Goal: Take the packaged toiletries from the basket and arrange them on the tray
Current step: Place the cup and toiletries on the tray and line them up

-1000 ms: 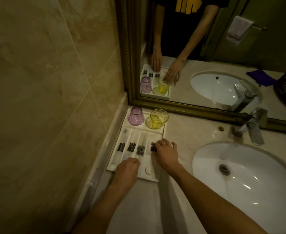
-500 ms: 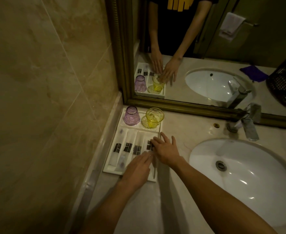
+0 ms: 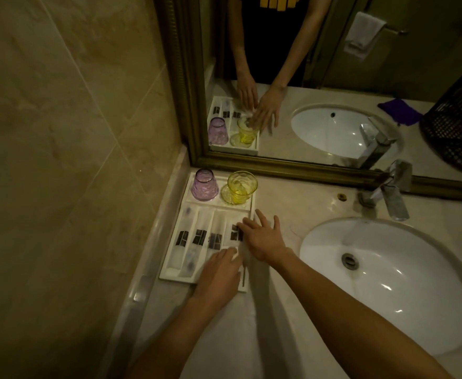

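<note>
A white tray [image 3: 169, 273] lies on the counter against the left wall. Several clear toiletry packets with black labels [image 3: 199, 237] lie side by side in its slots. My right hand [image 3: 262, 236] rests flat with fingers spread on the rightmost packet [image 3: 235, 233] at the tray's right edge. My left hand [image 3: 220, 272] lies palm down over the tray's near right corner, its fingertips touching that same packet's near end. The basket [image 3: 455, 124] shows only as a dark mesh shape reflected in the mirror at the far right.
A purple glass [image 3: 204, 185] stands upside down and a yellow glass [image 3: 241, 187] upright at the tray's far end. The white sink [image 3: 393, 280] and chrome tap [image 3: 391, 188] are to the right. The framed mirror [image 3: 320, 77] reflects my arms, a purple cloth [image 3: 400, 110] and a towel.
My left hand has slid right from the tray's near edge to meet my right hand. My right fingers have spread flat over the rightmost packet. The view has shifted slightly.
</note>
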A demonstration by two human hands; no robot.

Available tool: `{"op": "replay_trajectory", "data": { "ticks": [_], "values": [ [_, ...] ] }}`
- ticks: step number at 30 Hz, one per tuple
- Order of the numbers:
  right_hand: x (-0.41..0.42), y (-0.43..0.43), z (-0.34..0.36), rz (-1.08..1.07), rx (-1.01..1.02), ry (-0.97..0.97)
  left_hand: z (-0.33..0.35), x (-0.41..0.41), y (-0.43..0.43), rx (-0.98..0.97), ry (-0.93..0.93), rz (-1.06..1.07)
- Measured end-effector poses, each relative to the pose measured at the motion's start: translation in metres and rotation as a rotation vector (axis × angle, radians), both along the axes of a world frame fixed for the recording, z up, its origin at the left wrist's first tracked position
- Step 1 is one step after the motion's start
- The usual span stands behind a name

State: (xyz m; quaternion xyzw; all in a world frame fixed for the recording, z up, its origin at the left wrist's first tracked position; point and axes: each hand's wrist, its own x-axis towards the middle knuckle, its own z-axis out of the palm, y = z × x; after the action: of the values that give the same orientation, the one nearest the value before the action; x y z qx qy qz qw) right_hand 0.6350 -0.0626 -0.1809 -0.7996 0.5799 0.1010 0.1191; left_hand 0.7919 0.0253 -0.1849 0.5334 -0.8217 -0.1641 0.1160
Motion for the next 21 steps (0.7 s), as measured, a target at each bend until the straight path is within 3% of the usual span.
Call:
{"op": "replay_trajectory", "data": {
  "ticks": [5,21],
  "values": [
    [0.001,-0.001,0.002,-0.003,0.005,-0.008,-0.005,0.001,0.018,0.062,-0.066,-0.051],
    [-0.002,-0.007,0.014,-0.008,0.090,-0.083,0.018,-0.005,0.009,0.052,-0.019,0.029]
  ]
}}
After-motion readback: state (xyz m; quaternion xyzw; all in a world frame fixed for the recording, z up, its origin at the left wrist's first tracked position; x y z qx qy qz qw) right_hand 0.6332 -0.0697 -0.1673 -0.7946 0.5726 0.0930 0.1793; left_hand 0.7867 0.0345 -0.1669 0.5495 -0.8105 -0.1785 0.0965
